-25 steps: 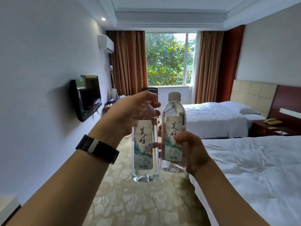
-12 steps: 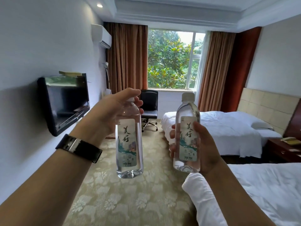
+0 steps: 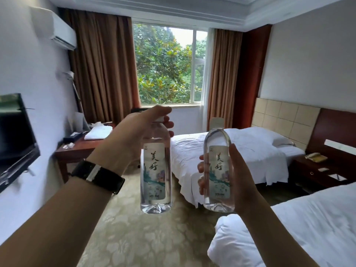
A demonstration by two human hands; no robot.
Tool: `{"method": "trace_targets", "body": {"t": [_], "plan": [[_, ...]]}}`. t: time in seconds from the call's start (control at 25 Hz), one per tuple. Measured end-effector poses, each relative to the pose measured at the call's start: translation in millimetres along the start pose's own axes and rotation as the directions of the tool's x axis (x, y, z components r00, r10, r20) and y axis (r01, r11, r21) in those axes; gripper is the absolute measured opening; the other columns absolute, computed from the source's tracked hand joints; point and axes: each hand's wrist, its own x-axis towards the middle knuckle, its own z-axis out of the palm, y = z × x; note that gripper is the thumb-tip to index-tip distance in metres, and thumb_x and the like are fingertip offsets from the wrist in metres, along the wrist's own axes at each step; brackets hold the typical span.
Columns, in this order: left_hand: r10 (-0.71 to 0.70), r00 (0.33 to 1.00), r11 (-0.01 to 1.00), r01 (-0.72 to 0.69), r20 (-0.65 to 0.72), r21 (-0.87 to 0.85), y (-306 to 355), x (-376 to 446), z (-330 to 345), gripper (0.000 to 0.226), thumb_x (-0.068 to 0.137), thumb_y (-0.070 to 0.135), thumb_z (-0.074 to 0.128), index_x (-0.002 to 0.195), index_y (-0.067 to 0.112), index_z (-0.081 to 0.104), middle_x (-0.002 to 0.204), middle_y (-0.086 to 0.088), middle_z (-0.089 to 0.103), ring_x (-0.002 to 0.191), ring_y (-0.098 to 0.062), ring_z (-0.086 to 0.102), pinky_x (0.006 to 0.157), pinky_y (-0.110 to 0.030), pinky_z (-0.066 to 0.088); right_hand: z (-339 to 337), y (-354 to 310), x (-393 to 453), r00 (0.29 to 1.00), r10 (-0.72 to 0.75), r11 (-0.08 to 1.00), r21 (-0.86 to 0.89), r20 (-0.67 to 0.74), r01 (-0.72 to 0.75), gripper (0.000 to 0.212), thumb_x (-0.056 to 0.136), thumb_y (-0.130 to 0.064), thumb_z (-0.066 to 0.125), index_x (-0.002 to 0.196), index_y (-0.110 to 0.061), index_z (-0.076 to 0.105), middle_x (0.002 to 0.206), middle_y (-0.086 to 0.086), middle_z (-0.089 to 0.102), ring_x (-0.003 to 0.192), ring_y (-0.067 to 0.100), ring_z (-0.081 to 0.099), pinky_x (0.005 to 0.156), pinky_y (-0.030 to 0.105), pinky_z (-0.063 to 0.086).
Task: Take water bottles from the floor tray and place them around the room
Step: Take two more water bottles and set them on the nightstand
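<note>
I carry two clear water bottles with white caps and pale labels, both upright in mid-air over the carpet. My left hand [image 3: 133, 132] grips the left bottle [image 3: 155, 170] from above, around its cap and neck, so it hangs below my fingers. My right hand [image 3: 238, 176] wraps the middle of the right bottle [image 3: 216, 143] from behind, with its cap free above. A black watch sits on my left wrist. The floor tray is out of view.
A wooden desk [image 3: 77, 149] with folded white towels stands at the left wall, beyond a wall-mounted TV [image 3: 15, 135]. Two white beds lie on the right, far bed [image 3: 231, 151] and near bed [image 3: 308, 224], with a nightstand [image 3: 316, 172] between. Patterned carpet [image 3: 146, 234] runs toward the window.
I have moved forward into the room: the TV slid to the left edge, the desk came into view, and the beds are closer. The two bottles have drawn farther apart.
</note>
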Motion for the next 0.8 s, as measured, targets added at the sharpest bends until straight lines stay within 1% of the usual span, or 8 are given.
{"method": "trace_targets", "body": {"t": [0.12, 0.24, 0.32, 0.4, 0.44, 0.56, 0.72, 0.8], "plan": [[-0.016, 0.999, 1.0, 0.016, 0.051, -0.009, -41.7, 107.5, 17.8, 0.03, 0.079, 0.026, 0.077, 0.052, 0.012, 0.076, 0.063, -0.005, 0.074, 0.052, -0.022, 0.072, 0.046, -0.03, 0.056, -87.9, -11.4, 68.7, 0.999, -0.022, 1.0, -0.018, -0.022, 0.022, 0.072, 0.058, -0.068, 0.077, 0.099, -0.008, 0.073, 0.088, 0.016, 0.068, 0.066, 0.029, 0.066, 0.064, 0.04, 0.058], [-0.036, 0.995, 0.999, 0.038, 0.09, -0.028, -80.1, 220.1, 40.5, 0.023, 0.076, 0.028, 0.078, 0.06, 0.013, 0.075, 0.062, -0.005, 0.072, 0.052, -0.023, 0.07, 0.047, -0.029, 0.056, -178.0, -36.4, 138.3, 0.998, -0.046, 0.999, -0.015, -0.034, 0.045, 0.071, 0.06, -0.067, 0.076, 0.101, -0.009, 0.074, 0.089, 0.016, 0.07, 0.068, 0.028, 0.068, 0.065, 0.041, 0.059], [-0.052, 0.99, 0.998, 0.055, 0.129, -0.016, -93.4, 291.4, 57.2, 0.02, 0.068, 0.031, 0.082, 0.059, 0.014, 0.075, 0.064, -0.004, 0.072, 0.054, -0.023, 0.071, 0.049, -0.029, 0.057, -226.7, -60.5, 183.8, 0.997, -0.058, 0.998, -0.016, -0.056, 0.057, 0.07, 0.062, -0.068, 0.074, 0.101, -0.01, 0.075, 0.088, 0.014, 0.07, 0.068, 0.027, 0.068, 0.066, 0.04, 0.059], [-0.06, 0.987, 0.998, 0.064, 0.151, -0.018, -101.3, 358.0, 73.5, 0.023, 0.054, 0.036, 0.086, 0.056, 0.015, 0.077, 0.065, -0.003, 0.073, 0.056, -0.023, 0.072, 0.05, -0.03, 0.057, -268.7, -84.9, 226.6, 0.993, -0.089, 0.996, -0.029, -0.082, 0.087, 0.069, 0.063, -0.069, 0.072, 0.1, -0.011, 0.075, 0.088, 0.013, 0.07, 0.068, 0.026, 0.067, 0.066, 0.039, 0.058], [-0.065, 0.985, 0.997, 0.069, 0.158, -0.024, -105.1, 395.1, 82.2, 0.024, 0.051, 0.038, 0.086, 0.055, 0.016, 0.077, 0.065, -0.003, 0.073, 0.057, -0.023, 0.072, 0.051, -0.03, 0.057, -289.2, -97.7, 249.7, 0.991, -0.096, 0.995, -0.032, -0.094, 0.094, 0.069, 0.062, -0.069, 0.072, 0.099, -0.011, 0.075, 0.087, 0.013, 0.07, 0.067, 0.026, 0.067, 0.065, 0.039, 0.058], [-0.082, 0.973, 0.995, 0.091, 0.218, -0.032, -122.2, 491.9, 108.3, 0.025, 0.052, 0.04, 0.086, 0.056, 0.017, 0.077, 0.066, -0.002, 0.074, 0.059, -0.024, 0.073, 0.052, -0.03, 0.058, -343.6, -127.8, 305.6, 0.982, -0.118, 0.993, -0.039, -0.144, 0.114, 0.067, 0.061, -0.068, 0.073, 0.098, -0.012, 0.075, 0.085, 0.013, 0.069, 0.066, 0.026, 0.067, 0.064, 0.039, 0.058], [-0.099, 0.932, 0.992, 0.12, 0.35, -0.039, -170.2, 623.7, 154.5, 0.025, 0.055, 0.037, 0.086, 0.059, 0.014, 0.078, 0.064, -0.003, 0.074, 0.057, -0.024, 0.073, 0.048, -0.032, 0.057, -436.5, -155.5, 370.9, 0.953, -0.18, 0.983, -0.089, -0.246, 0.162, 0.06, 0.076, -0.067, 0.057, 0.098, -0.013, 0.075, 0.085, 0.012, 0.071, 0.067, 0.026, 0.068, 0.063, 0.039, 0.058], [-0.114, 0.894, 0.989, 0.143, 0.433, -0.034, -199.6, 689.2, 181.8, 0.032, 0.056, 0.037, 0.085, 0.071, 0.011, 0.075, 0.061, -0.002, 0.073, 0.056, -0.021, 0.072, 0.047, -0.032, 0.057, -485.2, -166.5, 399.9, 0.934, -0.228, 0.973, -0.109, -0.277, 0.205, 0.062, 0.077, -0.065, 0.059, 0.103, -0.011, 0.072, 0.087, 0.013, 0.07, 0.068, 0.027, 0.067, 0.063, 0.039, 0.058]]}}
